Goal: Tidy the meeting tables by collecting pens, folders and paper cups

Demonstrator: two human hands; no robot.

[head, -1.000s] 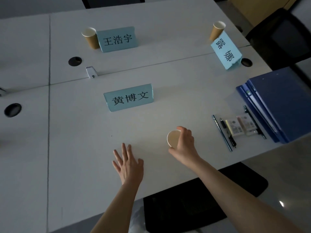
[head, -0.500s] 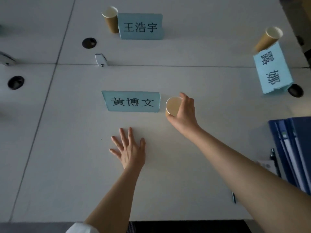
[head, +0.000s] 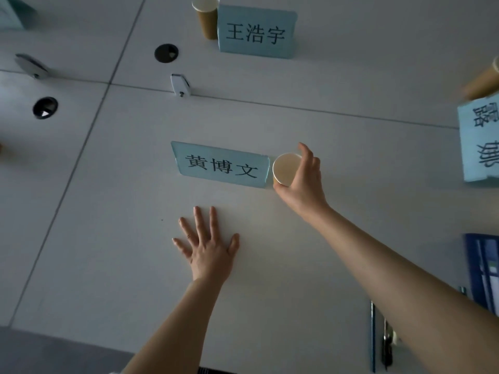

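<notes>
Right hand (head: 302, 184) curled around a round, smooth paper cup (head: 285, 169) at mid-bench, just beside a flat blue name card (head: 221, 164); left hand (head: 208, 247) empty, fingers spread flat on the matte white bench (head: 108, 238).

1. Big white tables (head: 351, 85) pushed together, with thin dark lines where they meet.
2. Two round black holes in the tops, one (head: 166, 52) near the far side and one (head: 45, 107) at the left.
3. Small white clip (head: 180, 85) right on the line between two tables.
4. Dim, soft light all over, a bit grey.
5. Dark grey floor (head: 40, 352) at the bottom left corner.
</notes>
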